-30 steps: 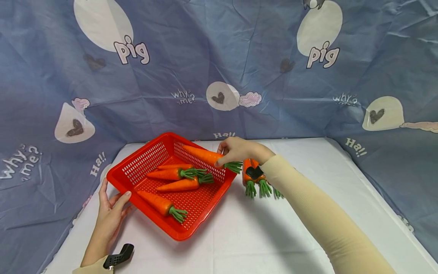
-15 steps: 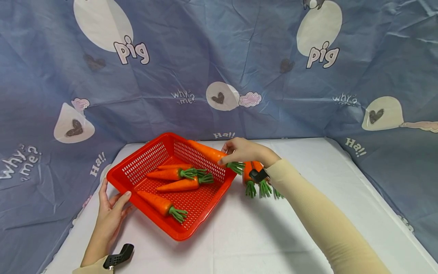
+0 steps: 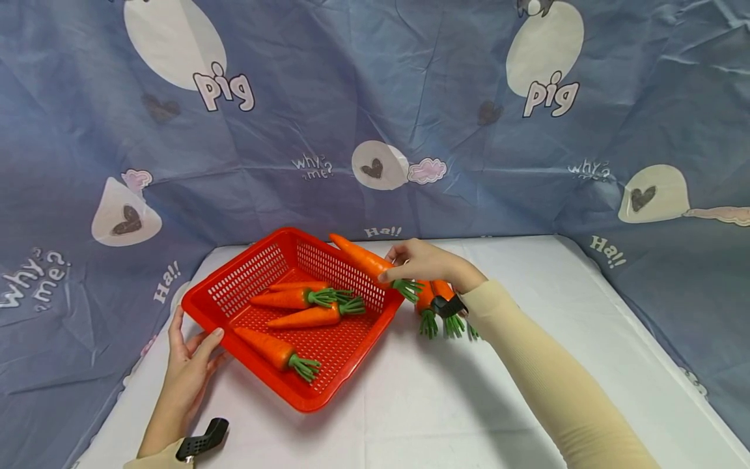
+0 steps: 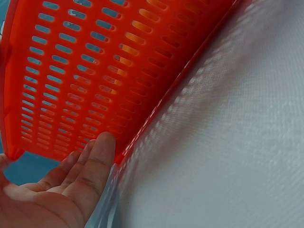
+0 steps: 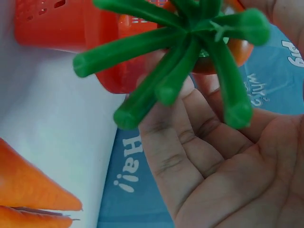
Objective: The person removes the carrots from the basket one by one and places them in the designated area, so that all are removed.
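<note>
My right hand (image 3: 422, 262) pinches an orange carrot (image 3: 364, 258) near its green stalks, over the right rim of the red plastic basket (image 3: 346, 384). The carrot slants, its tip up toward the back left. In the right wrist view, its green stalks (image 5: 185, 52) fill the foreground. My left hand (image 3: 190, 368) touches the basket's near-left side; in the left wrist view, extended fingers (image 4: 95, 166) rest against its slotted wall. Inside the basket lie several carrots, including one at the front (image 3: 266, 346) and one in the middle (image 3: 310, 316).
Right of the basket, several carrots (image 3: 426, 301) lie side by side on the white tablecloth (image 3: 422, 404), partly hidden by the right wrist and its black wrist device (image 3: 450, 305). A blue printed curtain (image 3: 469, 195) hangs behind and around the table.
My right hand has moved slightly right with the carrot, which has risen from inside the basket to above its right rim. The left hand and basket have stayed put.
</note>
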